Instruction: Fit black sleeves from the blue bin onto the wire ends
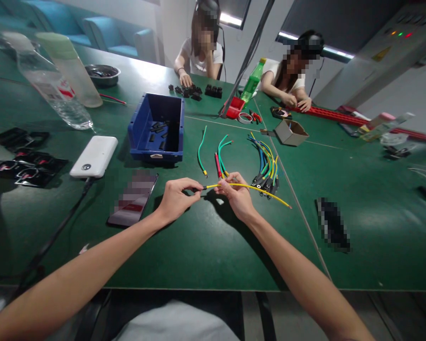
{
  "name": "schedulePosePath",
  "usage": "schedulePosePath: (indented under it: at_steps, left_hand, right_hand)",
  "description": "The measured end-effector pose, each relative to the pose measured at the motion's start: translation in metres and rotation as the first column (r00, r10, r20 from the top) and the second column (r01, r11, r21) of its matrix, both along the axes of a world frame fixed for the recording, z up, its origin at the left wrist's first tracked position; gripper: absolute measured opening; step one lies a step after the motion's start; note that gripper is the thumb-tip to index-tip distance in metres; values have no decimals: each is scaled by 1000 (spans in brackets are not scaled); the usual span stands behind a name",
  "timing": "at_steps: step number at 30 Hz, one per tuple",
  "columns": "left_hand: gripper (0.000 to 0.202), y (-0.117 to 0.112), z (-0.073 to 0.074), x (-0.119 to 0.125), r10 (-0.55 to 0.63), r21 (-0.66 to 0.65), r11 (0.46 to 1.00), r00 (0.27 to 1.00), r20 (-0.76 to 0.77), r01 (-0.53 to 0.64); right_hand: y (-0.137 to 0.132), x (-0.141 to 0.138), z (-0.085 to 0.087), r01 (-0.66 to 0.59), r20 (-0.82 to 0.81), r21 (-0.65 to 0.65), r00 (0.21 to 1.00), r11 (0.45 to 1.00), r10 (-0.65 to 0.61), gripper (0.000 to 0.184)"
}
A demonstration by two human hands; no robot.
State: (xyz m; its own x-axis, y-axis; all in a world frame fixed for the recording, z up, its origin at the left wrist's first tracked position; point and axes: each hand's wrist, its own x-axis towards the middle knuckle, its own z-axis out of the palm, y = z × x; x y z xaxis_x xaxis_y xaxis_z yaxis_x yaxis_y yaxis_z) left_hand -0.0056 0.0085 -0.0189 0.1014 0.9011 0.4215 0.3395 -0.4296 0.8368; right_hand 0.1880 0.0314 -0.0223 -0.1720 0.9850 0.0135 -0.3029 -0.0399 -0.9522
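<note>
Between my two hands runs a yellow wire (270, 193), its far end pointing right over the table. My left hand (180, 195) pinches the wire's dark end, where a small black sleeve (203, 188) shows. My right hand (236, 194) is closed round the wire a little further along. Just beyond my right fingers a red pen-like tool (217, 163) lies beside bent green wires (223, 147). A single green wire (200, 151) with a yellow end rests left of them. To the right is a bundle of blue, green and yellow wires (266, 163) with black-sleeved lugs.
A blue bin (156, 154) holds small black pieces. Left of it are a phone (133, 199), a white power bank (94, 157) with a cable, and bottles (53, 87). A small cardboard box (291, 133) stands right. Two people sit across the green table (213, 255).
</note>
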Motion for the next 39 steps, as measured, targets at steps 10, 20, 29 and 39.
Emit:
schedulePosePath:
  at_steps: [10,20,29,39]
  left_hand:
    - [15,-3,3,3,-47,84,995,999,-20,48]
    - [9,-3,4,6,-50,-47,998,999,15,51]
    - [26,-4,6,5,-1,-168,986,999,-42,-6]
    - [21,-1,0,5,10,-173,985,999,-48,-19]
  right_hand:
    - [3,1,1,50,116,40,992,998,-54,36]
    - [0,0,1,28,83,11,996,1000,-28,34]
    - [3,2,-1,96,60,-1,994,995,-95,34]
    - [3,1,-2,93,82,15,992,996,-94,33]
